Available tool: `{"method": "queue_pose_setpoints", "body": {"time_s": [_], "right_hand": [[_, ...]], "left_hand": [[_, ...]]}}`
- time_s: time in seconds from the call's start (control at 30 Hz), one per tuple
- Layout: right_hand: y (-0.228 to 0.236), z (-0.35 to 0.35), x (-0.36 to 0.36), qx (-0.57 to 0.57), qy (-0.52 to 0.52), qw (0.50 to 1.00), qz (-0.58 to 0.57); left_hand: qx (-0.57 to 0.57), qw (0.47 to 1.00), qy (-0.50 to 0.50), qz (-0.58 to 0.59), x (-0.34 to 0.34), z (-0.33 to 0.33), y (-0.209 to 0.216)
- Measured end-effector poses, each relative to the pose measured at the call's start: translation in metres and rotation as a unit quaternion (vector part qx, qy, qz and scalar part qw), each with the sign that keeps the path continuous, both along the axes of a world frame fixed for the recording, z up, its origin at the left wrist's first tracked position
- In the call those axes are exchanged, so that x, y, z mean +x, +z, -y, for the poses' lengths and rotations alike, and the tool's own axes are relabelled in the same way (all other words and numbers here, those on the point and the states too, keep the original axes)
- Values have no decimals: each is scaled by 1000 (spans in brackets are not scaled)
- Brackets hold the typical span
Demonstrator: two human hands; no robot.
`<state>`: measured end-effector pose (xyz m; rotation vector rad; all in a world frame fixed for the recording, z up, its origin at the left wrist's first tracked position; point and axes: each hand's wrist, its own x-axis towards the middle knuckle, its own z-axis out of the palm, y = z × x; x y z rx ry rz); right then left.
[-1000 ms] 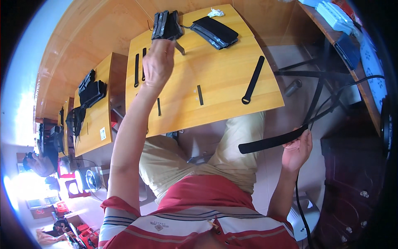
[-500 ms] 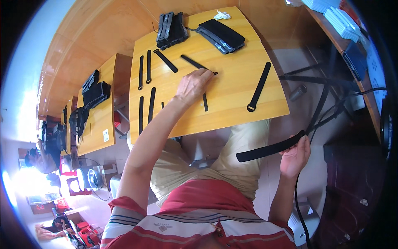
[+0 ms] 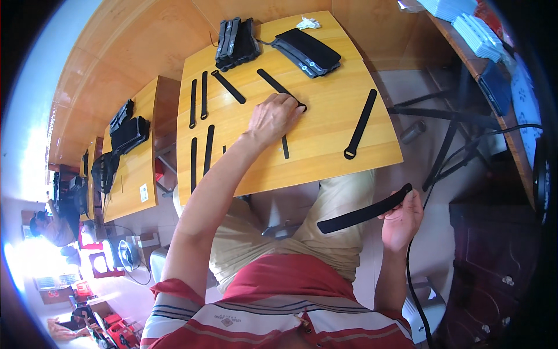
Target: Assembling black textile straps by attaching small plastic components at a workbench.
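Pinched in my right hand [image 3: 401, 218] is a black strap [image 3: 363, 216], held by one end off the table's front edge; its free end points left over my leg. My left hand [image 3: 274, 118] rests on the table with fingers bent down and closed on another black strap [image 3: 271, 80]. That strap's far part sticks out beyond the fingers, and its ring end shows just right of them. The tip of another strap [image 3: 285, 148] shows below the left hand. To the right lies a strap with a ring end [image 3: 361, 123].
More black straps [image 3: 204, 96] lie spread on the left of the wooden table [image 3: 337, 128]. At its back are a bundle of black and grey straps [image 3: 237, 43], a flat black stack [image 3: 308, 51] and crumpled white tissue [image 3: 308, 23]. A second table [image 3: 136, 183] stands left.
The strap under my left hand has turned slightly, its ring end now nearer me. My right hand has moved a little left with its strap.
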<state>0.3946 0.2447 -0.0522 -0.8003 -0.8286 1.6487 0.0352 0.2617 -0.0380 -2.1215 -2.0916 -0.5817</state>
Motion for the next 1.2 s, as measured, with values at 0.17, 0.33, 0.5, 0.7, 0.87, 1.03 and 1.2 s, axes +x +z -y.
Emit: {"method": "queue_pose_setpoints", "body": {"time_s": [0.17,0.33,0.5,0.7,0.87,1.03,1.2], "right_hand": [[6,3,-9,6,39,999,2],[15,18,-27,9,121,992,22],[41,38,-52,63,239,967,66],[49,50,-61,52,311,944,93],[51,54,-65,56,361,927,90],[48,60,-65,48,397,912,88],[52,71,-71,73,395,907,127]], "left_hand": [[111,993,-25,15,4,8,4],[89,951,-41,294,89,62,48],[35,921,-103,374,139,124,67],[-21,779,2,626,134,153,48],[-18,787,6,617,126,169,44],[61,864,5,499,125,182,38],[72,891,33,448,128,199,47]]}}
